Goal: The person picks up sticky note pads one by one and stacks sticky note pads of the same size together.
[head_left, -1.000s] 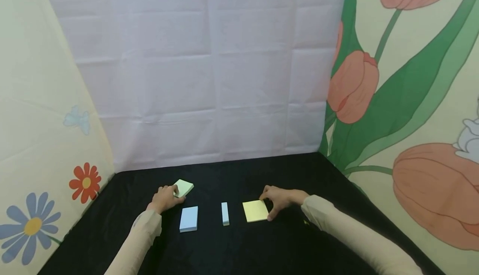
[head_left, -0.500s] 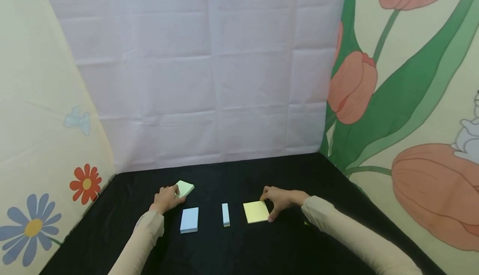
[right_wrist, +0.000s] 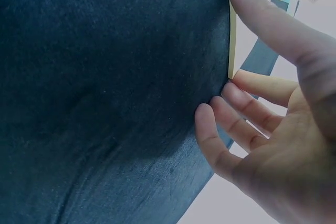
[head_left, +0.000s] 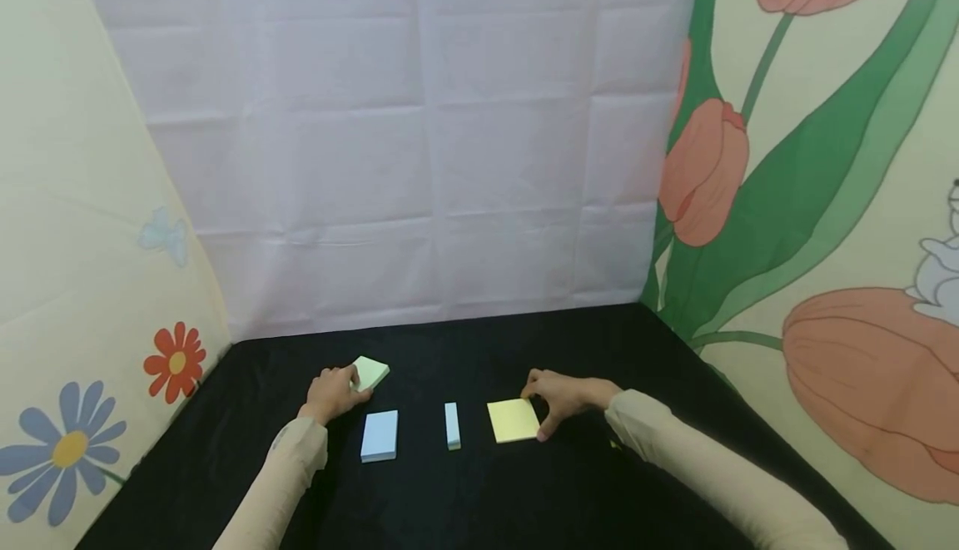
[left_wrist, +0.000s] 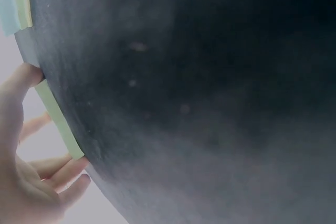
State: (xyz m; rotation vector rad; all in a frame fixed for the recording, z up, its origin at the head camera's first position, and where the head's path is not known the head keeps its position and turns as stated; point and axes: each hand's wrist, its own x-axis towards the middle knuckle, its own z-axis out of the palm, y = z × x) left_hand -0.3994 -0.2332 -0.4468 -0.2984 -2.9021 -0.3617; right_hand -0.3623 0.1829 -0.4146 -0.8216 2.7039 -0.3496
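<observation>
On the black cloth, my left hand [head_left: 331,395] pinches a pale green sticky note pad [head_left: 370,374] between thumb and fingers. The left wrist view shows the thumb at one end of the green pad's edge [left_wrist: 60,119] and fingers at the other. My right hand [head_left: 563,400] holds a yellow sticky note pad [head_left: 513,421] by its right side, thumb at the near corner and index finger at the far one. In the right wrist view the yellow pad's thin edge [right_wrist: 232,43] lies between those fingertips, the other fingers resting loosely.
Between the hands lie a blue note pad [head_left: 380,436] and a narrow light-blue strip pad [head_left: 452,426]. A small yellow bit [head_left: 615,444] shows under the right sleeve. A white sheet [head_left: 427,159] hangs behind the table's far edge; flower-printed cloth [head_left: 824,200] stands on both sides.
Both hands keep their grips and the pads stay in place. Only the head view shifts slightly.
</observation>
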